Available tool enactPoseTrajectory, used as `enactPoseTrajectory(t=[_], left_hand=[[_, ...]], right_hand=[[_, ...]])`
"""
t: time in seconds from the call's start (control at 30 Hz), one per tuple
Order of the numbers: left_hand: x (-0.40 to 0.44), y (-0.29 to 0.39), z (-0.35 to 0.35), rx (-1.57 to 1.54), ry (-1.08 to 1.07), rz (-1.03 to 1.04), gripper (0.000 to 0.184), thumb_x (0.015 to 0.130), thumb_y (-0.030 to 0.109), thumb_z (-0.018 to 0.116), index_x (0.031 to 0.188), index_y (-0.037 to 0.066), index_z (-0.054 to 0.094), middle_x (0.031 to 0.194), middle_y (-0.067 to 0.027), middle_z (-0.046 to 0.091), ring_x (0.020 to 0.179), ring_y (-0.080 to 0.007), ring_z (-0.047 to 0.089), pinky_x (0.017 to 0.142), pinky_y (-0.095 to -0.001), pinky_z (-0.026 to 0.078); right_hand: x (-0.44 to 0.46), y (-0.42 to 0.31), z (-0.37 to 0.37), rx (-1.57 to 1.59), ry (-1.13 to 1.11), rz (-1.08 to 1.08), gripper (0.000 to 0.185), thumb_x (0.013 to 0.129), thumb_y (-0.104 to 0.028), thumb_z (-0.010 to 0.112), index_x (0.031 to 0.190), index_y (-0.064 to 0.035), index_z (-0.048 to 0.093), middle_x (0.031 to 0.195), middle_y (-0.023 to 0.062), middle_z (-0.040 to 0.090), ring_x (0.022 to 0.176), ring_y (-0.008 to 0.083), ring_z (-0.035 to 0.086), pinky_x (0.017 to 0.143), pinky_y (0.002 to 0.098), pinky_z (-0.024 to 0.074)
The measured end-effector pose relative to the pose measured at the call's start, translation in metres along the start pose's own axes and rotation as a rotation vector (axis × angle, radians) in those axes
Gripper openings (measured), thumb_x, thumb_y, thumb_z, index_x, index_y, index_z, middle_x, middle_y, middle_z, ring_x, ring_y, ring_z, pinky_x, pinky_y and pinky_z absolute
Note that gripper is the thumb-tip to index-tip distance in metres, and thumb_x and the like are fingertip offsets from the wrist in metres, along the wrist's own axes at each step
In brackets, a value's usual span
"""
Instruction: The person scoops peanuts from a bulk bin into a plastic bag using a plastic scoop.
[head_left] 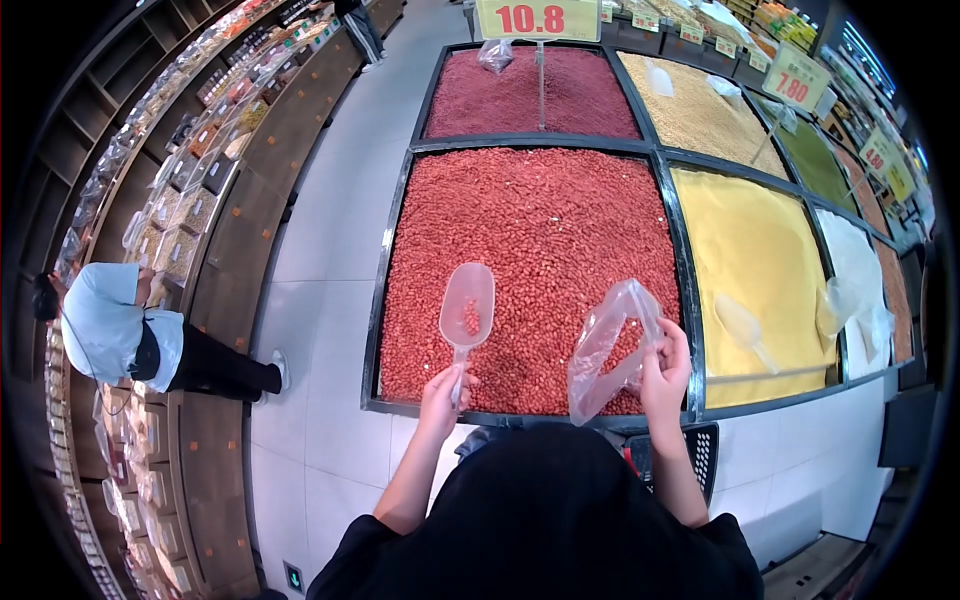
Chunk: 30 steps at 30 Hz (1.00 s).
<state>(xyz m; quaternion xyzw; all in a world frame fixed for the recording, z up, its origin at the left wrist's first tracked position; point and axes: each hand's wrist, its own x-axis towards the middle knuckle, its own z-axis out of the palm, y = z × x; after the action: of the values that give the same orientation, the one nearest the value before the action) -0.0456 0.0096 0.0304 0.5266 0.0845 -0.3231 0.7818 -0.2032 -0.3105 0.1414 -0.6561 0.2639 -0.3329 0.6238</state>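
My left hand [445, 398] is closed round the handle of a clear plastic scoop [462, 290]. A few red peanuts lie in the scoop, which is over a wide bin of red peanuts [530, 215]. At the bin's front right, my right hand [665, 372] pinches the edge of a clear plastic bag [597, 365]. The bag's mouth is spread apart, and red peanuts show through it.
Behind is a bin of small dark red beans [500, 95]; to the right, a yellow grain bin [750, 260] holds another scoop [745, 325]. A black basket [700, 455] is beside my body. A person [130, 325] stands at the left shelves.
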Motion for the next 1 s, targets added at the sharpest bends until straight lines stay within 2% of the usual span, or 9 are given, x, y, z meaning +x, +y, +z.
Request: enactPoseTrajectory(t=[0.3, 0.5, 0.6, 0.7, 0.77, 0.83, 0.9, 0.97, 1.0], left_hand=[[-0.037, 0.100, 0.026, 0.363, -0.594, -0.212, 0.039, 0.105, 0.025, 0.056, 0.127, -0.005, 0.064, 0.091, -0.0134, 0.073, 0.052, -0.0076, 0.052, 0.046, -0.0213, 0.039], [-0.040, 0.112, 0.076, 0.525, -0.680, -0.362, 0.038, 0.103, 0.028, 0.059, 0.127, -0.001, 0.067, 0.089, -0.0117, 0.074, 0.053, -0.0067, 0.054, 0.045, -0.0210, 0.040], [-0.032, 0.100, 0.100, 0.561, -0.713, -0.409, 0.036, 0.103, 0.034, 0.059, 0.115, 0.003, 0.071, 0.087, -0.0066, 0.073, 0.059, -0.0070, 0.058, 0.048, -0.0207, 0.043], [-0.020, 0.085, 0.124, 0.607, -0.779, -0.417, 0.034, 0.103, 0.035, 0.060, 0.108, 0.002, 0.070, 0.086, -0.0063, 0.073, 0.058, -0.0075, 0.058, 0.048, -0.0207, 0.043], [-0.015, 0.075, 0.140, 0.620, -0.795, -0.419, 0.035, 0.103, 0.034, 0.060, 0.110, 0.001, 0.071, 0.085, -0.0060, 0.072, 0.057, -0.0072, 0.057, 0.048, -0.0210, 0.044], [-0.013, 0.069, 0.157, 0.850, -0.814, -0.304, 0.034, 0.104, 0.033, 0.058, 0.108, 0.003, 0.072, 0.086, -0.0039, 0.072, 0.056, -0.0070, 0.057, 0.049, -0.0210, 0.044], [-0.012, 0.065, 0.169, 0.917, -0.810, -0.273, 0.033, 0.102, 0.033, 0.060, 0.109, 0.003, 0.072, 0.084, -0.0034, 0.072, 0.059, -0.0070, 0.060, 0.051, -0.0236, 0.048], [-0.011, 0.059, 0.175, 1.146, -0.762, -0.013, 0.033, 0.099, 0.032, 0.064, 0.116, 0.005, 0.071, 0.081, -0.0088, 0.073, 0.064, -0.0142, 0.067, 0.058, -0.0301, 0.053], [-0.010, 0.055, 0.175, 1.322, -0.733, 0.361, 0.032, 0.094, 0.029, 0.068, 0.117, 0.007, 0.071, 0.082, -0.0154, 0.072, 0.072, -0.0260, 0.073, 0.066, -0.0379, 0.057]], right_hand=[[-0.004, -0.004, -0.002, -0.037, 0.033, -0.017, 0.043, 0.094, 0.009, 0.054, 0.135, -0.0016, 0.051, 0.081, -0.0017, 0.056, 0.063, 0.0013, 0.050, 0.055, 0.0175, 0.0390], [-0.005, -0.011, 0.002, -0.013, 0.051, 0.001, 0.042, 0.094, 0.008, 0.055, 0.135, -0.0011, 0.051, 0.081, -0.0017, 0.056, 0.063, 0.0014, 0.050, 0.056, 0.0171, 0.0395], [-0.006, -0.015, 0.005, -0.006, 0.040, -0.003, 0.042, 0.094, 0.008, 0.055, 0.135, -0.0009, 0.051, 0.081, -0.0019, 0.055, 0.064, 0.0012, 0.050, 0.056, 0.0171, 0.0383], [-0.006, -0.011, 0.003, -0.016, 0.028, -0.006, 0.042, 0.095, 0.009, 0.054, 0.135, -0.0007, 0.051, 0.080, -0.0021, 0.054, 0.064, 0.0011, 0.049, 0.056, 0.0171, 0.0367], [-0.005, -0.007, 0.003, -0.031, 0.022, -0.010, 0.042, 0.095, 0.009, 0.054, 0.135, -0.0006, 0.051, 0.080, -0.0022, 0.053, 0.064, 0.0010, 0.048, 0.056, 0.0171, 0.0358], [-0.004, -0.007, 0.005, -0.035, 0.033, -0.031, 0.042, 0.095, 0.009, 0.054, 0.135, -0.0005, 0.052, 0.081, -0.0023, 0.053, 0.064, 0.0010, 0.047, 0.057, 0.0172, 0.0348], [-0.004, -0.010, 0.007, -0.028, 0.031, -0.038, 0.041, 0.095, 0.009, 0.054, 0.135, -0.0004, 0.052, 0.081, -0.0022, 0.053, 0.064, 0.0010, 0.047, 0.057, 0.0173, 0.0350], [-0.003, -0.014, 0.007, -0.022, 0.026, -0.044, 0.041, 0.095, 0.010, 0.053, 0.135, -0.0003, 0.052, 0.081, -0.0020, 0.053, 0.064, 0.0010, 0.047, 0.057, 0.0174, 0.0353], [-0.003, -0.015, 0.007, -0.022, 0.021, -0.019, 0.041, 0.095, 0.010, 0.053, 0.135, -0.0004, 0.052, 0.082, -0.0020, 0.053, 0.065, 0.0011, 0.047, 0.057, 0.0174, 0.0354]])
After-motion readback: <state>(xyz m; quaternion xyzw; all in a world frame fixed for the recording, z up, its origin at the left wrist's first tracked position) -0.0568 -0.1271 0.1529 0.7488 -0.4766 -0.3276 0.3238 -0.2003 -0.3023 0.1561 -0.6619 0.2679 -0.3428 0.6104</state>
